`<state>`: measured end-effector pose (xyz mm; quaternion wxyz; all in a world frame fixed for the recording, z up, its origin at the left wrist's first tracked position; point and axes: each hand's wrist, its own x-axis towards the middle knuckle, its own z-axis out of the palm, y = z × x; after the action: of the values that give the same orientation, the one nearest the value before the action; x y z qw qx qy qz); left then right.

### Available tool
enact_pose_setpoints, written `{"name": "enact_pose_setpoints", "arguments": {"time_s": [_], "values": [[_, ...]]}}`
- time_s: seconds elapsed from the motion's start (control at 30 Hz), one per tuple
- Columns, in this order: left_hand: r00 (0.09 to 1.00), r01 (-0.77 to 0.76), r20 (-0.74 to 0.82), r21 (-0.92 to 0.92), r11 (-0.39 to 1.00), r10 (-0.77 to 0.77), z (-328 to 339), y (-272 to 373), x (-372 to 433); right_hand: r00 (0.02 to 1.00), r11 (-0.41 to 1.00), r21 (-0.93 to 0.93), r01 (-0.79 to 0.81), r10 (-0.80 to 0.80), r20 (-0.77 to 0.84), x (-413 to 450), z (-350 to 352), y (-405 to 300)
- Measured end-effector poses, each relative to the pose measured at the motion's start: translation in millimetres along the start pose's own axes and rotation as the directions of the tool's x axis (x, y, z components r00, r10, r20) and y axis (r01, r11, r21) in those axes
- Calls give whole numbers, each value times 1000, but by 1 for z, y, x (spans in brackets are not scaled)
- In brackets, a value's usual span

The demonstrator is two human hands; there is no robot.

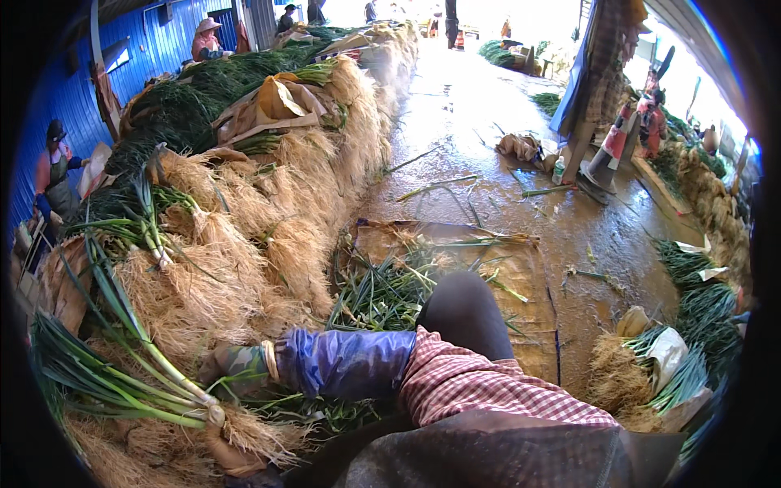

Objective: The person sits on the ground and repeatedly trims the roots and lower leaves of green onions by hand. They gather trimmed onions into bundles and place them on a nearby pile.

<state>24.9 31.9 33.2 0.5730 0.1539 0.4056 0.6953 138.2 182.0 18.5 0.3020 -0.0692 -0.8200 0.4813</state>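
Observation:
A small bunch of long green onions (177,390) lies at the lower left, leaves fanning left and pale roots towards me. My left hand (229,448), in a brownish glove, grips the bunch at its root end; roots partly cover the fingers. Just above the stalks is my right hand (235,369) in a camouflage glove, its fingertips hard to make out. A blue sleeve cover (348,363) wraps that forearm. Behind both hands rises a big heap of rooted onions (201,280), with a few loose stalks (149,232) on top.
Leaf scraps (384,293) cover part of a brown sheet (525,323) by my knee (467,311). More onion bundles (647,366) lie at right on the wet floor (439,158). A traffic cone (610,143) stands beyond. Workers (58,165) stand behind the heap.

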Motion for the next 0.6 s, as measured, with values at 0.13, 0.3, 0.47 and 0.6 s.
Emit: {"name": "enact_pose_setpoints", "arguments": {"time_s": [0.13,0.3,0.47,0.6], "values": [[960,63,269,50,997,-74,3,7,4,977,975,-147,168,-184,-105,0,4,3],[990,-3,138,93,996,-10,-6,-1,14,897,942,-251,221,-297,-328,-17,9,-14],[979,-36,205,199,979,-6,-33,-11,40,894,910,-399,113,-269,-359,-38,4,-36],[987,-8,162,186,982,-23,-58,-13,58,878,839,-538,85,-318,-358,-45,11,-40]]}}
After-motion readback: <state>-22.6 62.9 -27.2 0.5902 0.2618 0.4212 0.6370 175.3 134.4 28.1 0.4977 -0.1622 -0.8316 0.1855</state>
